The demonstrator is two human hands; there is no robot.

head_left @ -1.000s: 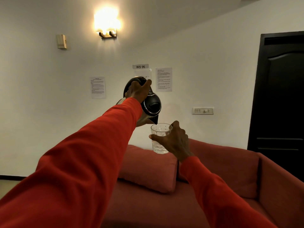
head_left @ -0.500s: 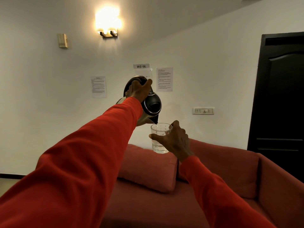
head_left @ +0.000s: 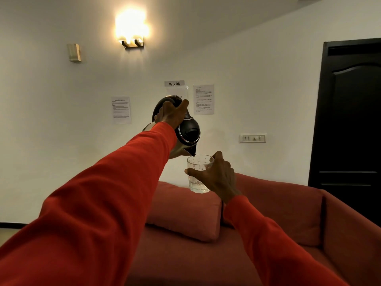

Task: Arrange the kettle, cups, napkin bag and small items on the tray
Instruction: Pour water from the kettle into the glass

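Note:
My left hand (head_left: pixel 172 115) grips the black handle of a steel kettle (head_left: pixel 188 134) with a black lid, held up in the air and tipped to the right. Its spout hangs just over the rim of a clear glass cup (head_left: pixel 198 174), which my right hand (head_left: pixel 218 178) holds from the right side with fingers and thumb curled round it. A little water sits in the bottom of the cup. The tray, the napkin bag and the small items are not in view.
Below both arms stands a red sofa (head_left: pixel 288 213) with a red cushion (head_left: pixel 185 211). A white wall with taped papers (head_left: pixel 203 99), a switch plate (head_left: pixel 252 138) and a lit wall lamp (head_left: pixel 132 29) is behind. A black door (head_left: pixel 350 120) is at the right.
Kettle and cup stay almost still in my hands; the view has shifted very slightly.

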